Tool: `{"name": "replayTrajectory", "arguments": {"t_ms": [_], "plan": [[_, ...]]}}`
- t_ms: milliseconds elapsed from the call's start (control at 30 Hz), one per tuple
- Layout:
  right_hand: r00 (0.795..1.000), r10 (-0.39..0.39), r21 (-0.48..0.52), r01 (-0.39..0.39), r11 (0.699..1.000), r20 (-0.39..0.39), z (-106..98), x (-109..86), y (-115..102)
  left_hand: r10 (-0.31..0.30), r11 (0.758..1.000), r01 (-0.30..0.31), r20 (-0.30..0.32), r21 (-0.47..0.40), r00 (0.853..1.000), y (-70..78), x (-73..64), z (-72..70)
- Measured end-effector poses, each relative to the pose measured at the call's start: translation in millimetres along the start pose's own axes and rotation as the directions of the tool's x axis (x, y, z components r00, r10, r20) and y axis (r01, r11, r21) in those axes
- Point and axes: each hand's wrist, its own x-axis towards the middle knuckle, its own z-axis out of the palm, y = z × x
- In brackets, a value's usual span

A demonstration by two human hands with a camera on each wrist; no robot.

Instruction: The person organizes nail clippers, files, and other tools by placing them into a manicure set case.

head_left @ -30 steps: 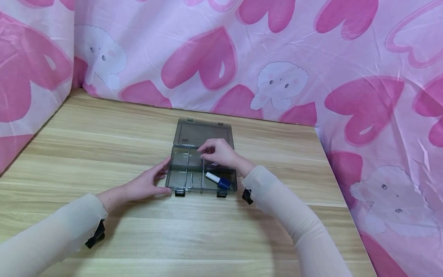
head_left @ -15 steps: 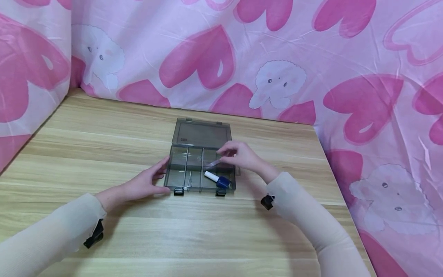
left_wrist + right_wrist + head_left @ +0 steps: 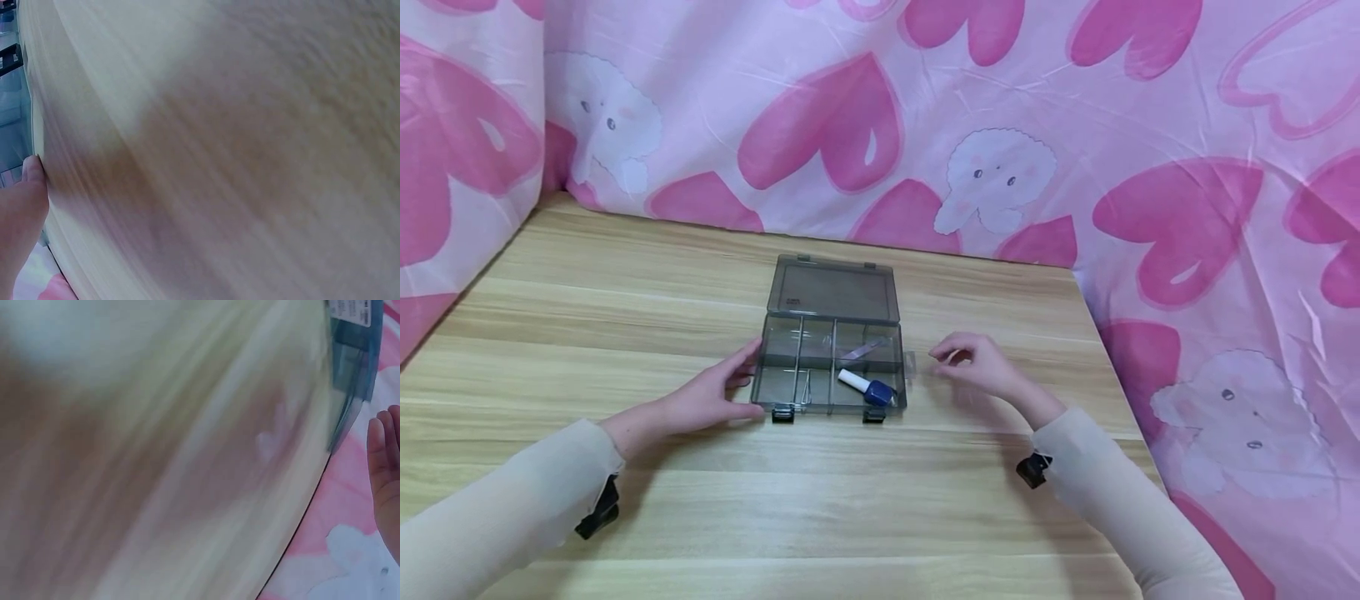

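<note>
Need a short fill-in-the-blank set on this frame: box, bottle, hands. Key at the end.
1. The lid of the box is ____, not closed.
2. The bottle has a ____ cap.
3. In the head view, the left hand is at the box's ____ edge.
4. There, the right hand is apart from the box, to its ____.

Missing words: open; white; left; right.

Free tabletop (image 3: 820, 508) offers passage along the head view's lower centre. Left of centre, the left hand (image 3: 715, 396) obstructs the side of the box (image 3: 775, 385).
</note>
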Motion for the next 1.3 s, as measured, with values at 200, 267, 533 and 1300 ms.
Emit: {"name": "replayTrajectory", "arguments": {"t_ms": [200, 267, 533, 1300], "plan": [[0.999, 0.031, -0.057, -0.029, 0.998, 0.036, -8, -22.2, 18, 0.008, 1.0, -0.008, -0.005, 0.006, 1.0, -1.1, -0.2, -0.4], [0.998, 0.04, -0.073, -0.037, 0.997, 0.041, -10, -27.4, 24, 0.018, 1.0, -0.017, -0.008, 0.016, 1.0, -1.1, -0.3, -0.6], [0.993, 0.103, -0.145, -0.094, 0.985, 0.059, -11, -38.5, 34, 0.018, 1.0, -0.018, -0.005, 0.015, 1.0, -1.1, 0.4, -1.2], [0.998, 0.027, -0.259, -0.011, 0.966, 0.055, -2, -40.1, 46, 0.031, 1.0, -0.031, -0.003, 0.005, 1.0, -0.8, 2.1, 0.7]]}}
